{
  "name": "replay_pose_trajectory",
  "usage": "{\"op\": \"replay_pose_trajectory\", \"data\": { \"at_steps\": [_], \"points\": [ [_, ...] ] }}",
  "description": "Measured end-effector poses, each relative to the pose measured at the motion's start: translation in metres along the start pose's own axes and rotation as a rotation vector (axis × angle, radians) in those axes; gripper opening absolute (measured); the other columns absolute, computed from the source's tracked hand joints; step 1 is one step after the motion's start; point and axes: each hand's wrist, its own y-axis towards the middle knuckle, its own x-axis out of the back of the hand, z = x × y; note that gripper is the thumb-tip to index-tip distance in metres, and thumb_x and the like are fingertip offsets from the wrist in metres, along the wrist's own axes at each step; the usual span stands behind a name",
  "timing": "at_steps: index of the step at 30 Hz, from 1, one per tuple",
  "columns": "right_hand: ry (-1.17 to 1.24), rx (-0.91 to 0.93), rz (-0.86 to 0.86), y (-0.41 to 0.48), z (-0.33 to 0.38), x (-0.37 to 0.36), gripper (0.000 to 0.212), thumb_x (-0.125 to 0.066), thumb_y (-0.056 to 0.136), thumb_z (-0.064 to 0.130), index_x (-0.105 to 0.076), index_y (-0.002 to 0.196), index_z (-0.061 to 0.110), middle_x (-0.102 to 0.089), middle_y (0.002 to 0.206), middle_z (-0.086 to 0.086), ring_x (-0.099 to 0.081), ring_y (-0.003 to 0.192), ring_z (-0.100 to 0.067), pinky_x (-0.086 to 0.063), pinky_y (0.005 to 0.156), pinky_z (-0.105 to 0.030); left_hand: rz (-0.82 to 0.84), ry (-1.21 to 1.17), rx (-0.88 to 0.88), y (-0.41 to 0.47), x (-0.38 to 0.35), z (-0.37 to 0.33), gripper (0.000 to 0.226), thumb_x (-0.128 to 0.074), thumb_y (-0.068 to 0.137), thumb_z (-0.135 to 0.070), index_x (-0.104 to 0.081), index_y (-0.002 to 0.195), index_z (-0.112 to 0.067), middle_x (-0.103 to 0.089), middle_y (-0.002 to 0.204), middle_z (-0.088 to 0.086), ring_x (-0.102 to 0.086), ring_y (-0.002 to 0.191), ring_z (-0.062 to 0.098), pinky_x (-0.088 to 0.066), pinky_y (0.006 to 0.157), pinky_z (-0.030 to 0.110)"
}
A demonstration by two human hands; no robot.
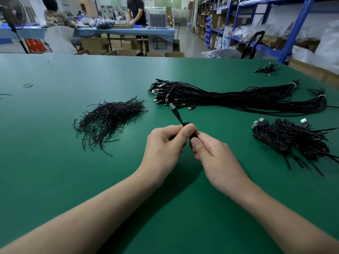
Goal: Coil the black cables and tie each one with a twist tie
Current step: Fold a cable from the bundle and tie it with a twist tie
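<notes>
just two hands [163, 143] [215, 156], one cable [176, 114]

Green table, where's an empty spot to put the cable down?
Bare green table lies left of the left hand, this side of the twist tie pile. A narrower gap sits between the right hand and the coiled cables. Both hands hold the cable. Crowded: the far right, with the long cable bundle.

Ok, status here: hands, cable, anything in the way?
Left hand and right hand both grip one black cable, plug end up. Tie pile left, loose bundle behind. Nothing blocking.
</notes>
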Motion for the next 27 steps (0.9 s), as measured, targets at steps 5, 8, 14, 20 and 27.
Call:
{"op": "replay_pose_trajectory", "data": {
  "at_steps": [5,8,14,20,27],
  "points": [
    [-0.066,-0.031,-0.012,0.001,-0.004,0.004,0.031,-0.043,0.106,0.032,-0.048,0.077,0.022,-0.049,0.065,0.006,-0.055,0.069,-0.027,-0.043,0.063,-0.046,0.217,0.187,0.079,0.015,0.017,-0.016,0.049,-0.062,0.082,-0.059,-0.080,0.090,-0.014,-0.071,0.071,0.002,-0.054,0.064,0.007,-0.041,0.062,0.025],
    [-0.131,-0.033,-0.009,0.001,-0.005,0.007,0.034,-0.041,0.106,0.035,-0.044,0.078,0.015,-0.049,0.066,-0.007,-0.053,0.069,-0.034,-0.042,0.060,-0.049,0.346,0.567,0.066,0.035,0.055,-0.034,0.027,-0.066,0.086,-0.054,-0.077,0.084,-0.029,-0.072,0.067,-0.019,-0.060,0.058,-0.008,-0.038,0.054,0.006],
    [-0.117,-0.095,-0.024,0.004,-0.010,0.011,0.037,-0.038,0.106,0.034,-0.045,0.084,0.004,-0.040,0.066,-0.001,-0.034,0.058,-0.026,-0.027,0.056,-0.034,0.383,1.225,0.209,0.051,0.132,-0.038,0.021,-0.080,0.083,-0.043,-0.078,0.103,-0.038,-0.075,0.082,-0.017,-0.066,0.076,-0.001,-0.050,0.075,0.024],
    [0.021,-0.167,-0.031,0.006,-0.011,0.013,0.035,-0.037,0.107,0.028,-0.044,0.079,0.008,-0.037,0.058,0.012,-0.028,0.053,-0.010,-0.027,0.051,-0.027,0.144,1.466,0.211,0.042,0.148,-0.018,0.012,-0.080,0.082,-0.033,-0.075,0.087,-0.043,-0.069,0.090,-0.015,-0.064,0.082,0.016,-0.055,0.071,0.031],
    [0.198,-0.233,-0.029,0.006,-0.012,0.016,0.033,-0.036,0.109,0.029,-0.045,0.079,0.015,-0.034,0.058,0.013,-0.027,0.054,-0.011,-0.027,0.053,-0.026,0.208,1.565,0.146,0.041,0.149,-0.006,0.007,-0.063,0.096,-0.034,-0.063,0.090,-0.038,-0.065,0.104,-0.012,-0.059,0.096,0.018,-0.045,0.068,0.029]
  ]
}}
